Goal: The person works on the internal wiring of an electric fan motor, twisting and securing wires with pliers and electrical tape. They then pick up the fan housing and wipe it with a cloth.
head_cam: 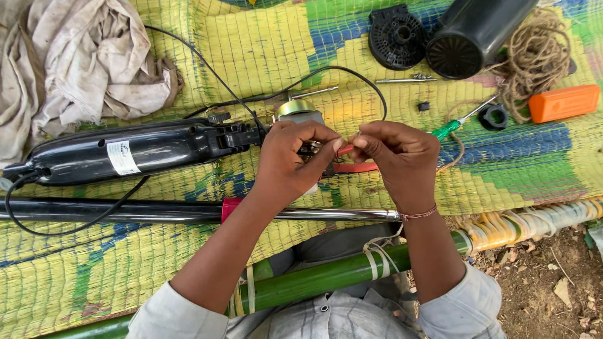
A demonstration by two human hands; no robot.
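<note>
Both hands pinching a thin red wire (345,149) at centre: left hand (290,157) and right hand (396,157) closed on it fingertip to fingertip, just near of a small motor (296,112) with a brass-coloured top. Underneath, a woven mat (264,50) of yellow, green and blue; bare dirt at near right. Far right, a black cylindrical housing (477,31) lying tipped, contents hidden. Left, a long black casing (125,154) bearing 1 white rectangular label (122,157). Far right, an orange rectangular block (563,102).

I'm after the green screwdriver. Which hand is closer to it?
Right. The right hand lies just beside the green screwdriver, its handle by the knuckles; the left hand sits farther away, beyond the right.
</note>
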